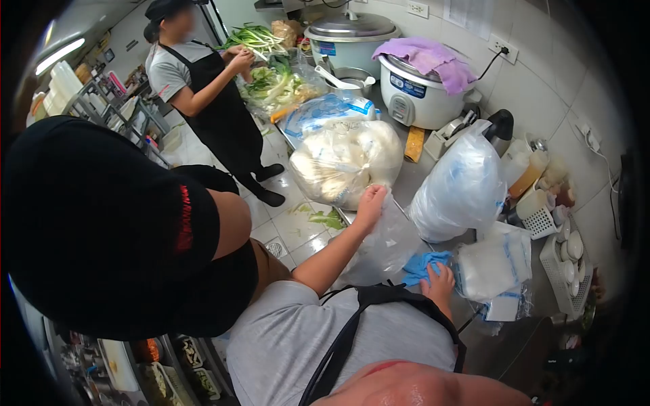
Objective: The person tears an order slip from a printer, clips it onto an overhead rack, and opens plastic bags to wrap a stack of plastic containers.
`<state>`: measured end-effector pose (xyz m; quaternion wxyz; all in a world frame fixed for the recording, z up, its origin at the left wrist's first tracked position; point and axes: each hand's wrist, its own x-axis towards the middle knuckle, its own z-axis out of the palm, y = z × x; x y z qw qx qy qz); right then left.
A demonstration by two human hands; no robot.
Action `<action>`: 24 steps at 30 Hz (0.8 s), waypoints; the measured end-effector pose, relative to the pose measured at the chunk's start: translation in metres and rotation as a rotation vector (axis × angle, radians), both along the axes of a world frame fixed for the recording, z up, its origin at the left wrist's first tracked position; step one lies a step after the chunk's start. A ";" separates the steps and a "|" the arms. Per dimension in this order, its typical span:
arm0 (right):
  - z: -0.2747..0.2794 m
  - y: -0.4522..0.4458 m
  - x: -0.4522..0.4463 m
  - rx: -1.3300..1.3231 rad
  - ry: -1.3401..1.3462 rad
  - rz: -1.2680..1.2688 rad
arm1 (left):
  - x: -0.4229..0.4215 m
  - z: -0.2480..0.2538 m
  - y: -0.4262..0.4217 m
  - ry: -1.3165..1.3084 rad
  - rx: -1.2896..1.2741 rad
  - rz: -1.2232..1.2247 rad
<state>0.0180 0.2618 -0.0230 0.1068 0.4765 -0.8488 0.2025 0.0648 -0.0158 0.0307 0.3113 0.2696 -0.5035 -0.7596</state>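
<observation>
My left hand (371,207) is closed on the gathered neck of a clear plastic bag (382,254), whose loose end hangs below it. Just beyond it, a large tied clear bag (342,162) full of pale, rounded lumps lies at the counter's edge; whether both are one bag I cannot tell. My right hand (440,285) rests with bent fingers on a crumpled blue cloth (423,266) on the counter. Beside that hand lies a stack of flat clear plastic bags (489,269). A tall, full bag of bluish plastic (460,186) stands behind the cloth.
Two large rice cookers stand against the wall, the nearer cooker (406,98) under a purple cloth (430,62). White baskets (569,274) hold small dishes at the right. A co-worker in an apron (220,111) handles greens (281,88); another person in black (101,223) is close on my left.
</observation>
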 end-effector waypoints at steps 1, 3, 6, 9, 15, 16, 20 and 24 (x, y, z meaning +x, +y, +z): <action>-0.008 -0.001 -0.006 -0.015 -0.012 0.005 | 0.001 0.007 0.004 -0.004 -0.032 -0.006; -0.020 -0.002 -0.018 -0.041 -0.030 0.009 | 0.003 0.012 0.007 0.037 -0.106 -0.038; -0.009 -0.010 -0.021 -0.018 -0.161 -0.073 | 0.002 0.012 0.014 0.120 -0.286 -0.089; 0.037 -0.024 -0.019 0.007 -0.335 -0.095 | 0.002 0.013 0.025 0.076 -0.563 -0.105; 0.077 -0.059 -0.006 -0.297 -0.893 0.175 | 0.012 0.046 0.076 -0.003 -0.840 -0.306; 0.076 -0.061 -0.009 -0.218 -1.041 0.170 | 0.012 0.053 0.077 0.023 -0.888 -0.291; 0.072 -0.056 -0.016 -0.420 -1.563 0.203 | 0.010 0.061 0.068 -0.033 -1.050 -0.120; 0.087 -0.059 -0.004 -0.499 -1.560 0.248 | 0.009 0.064 0.076 0.002 -1.168 -0.102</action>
